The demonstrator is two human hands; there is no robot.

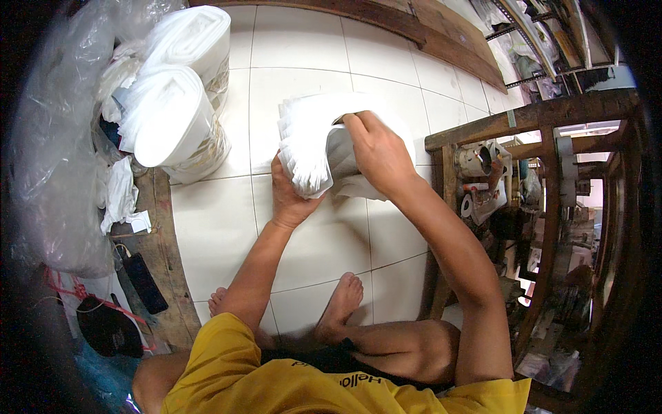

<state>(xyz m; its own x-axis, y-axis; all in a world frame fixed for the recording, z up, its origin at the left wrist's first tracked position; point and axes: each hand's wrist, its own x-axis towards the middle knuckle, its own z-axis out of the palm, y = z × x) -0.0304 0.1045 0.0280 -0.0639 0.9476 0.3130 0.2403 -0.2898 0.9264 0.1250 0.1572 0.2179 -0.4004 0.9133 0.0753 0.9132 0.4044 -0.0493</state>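
Observation:
In front of me, above the tiled floor, is a thick bundle of thin white sheets (pixel 301 138), curved over, with its layered edges fanned out on the left. Whether they are paper or plastic I cannot tell. My left hand (pixel 295 200) grips the bundle's lower left side from below, thumb up along the edge. My right hand (pixel 380 153) is closed at the inner edge of the curved sheets, fingertips bent over it and partly hidden. Two white rolled stacks (pixel 172 124) with gold print on their sides stand close together at the left.
Clear plastic wrapping (pixel 62 152) fills the far left. A dark phone (pixel 143 281) with a cable lies on a wooden board (pixel 162 241). At right stands a wooden frame (pixel 545 114) holding cluttered items. A wooden plank (pixel 441 34) runs along the back of the white tiles (pixel 303 255).

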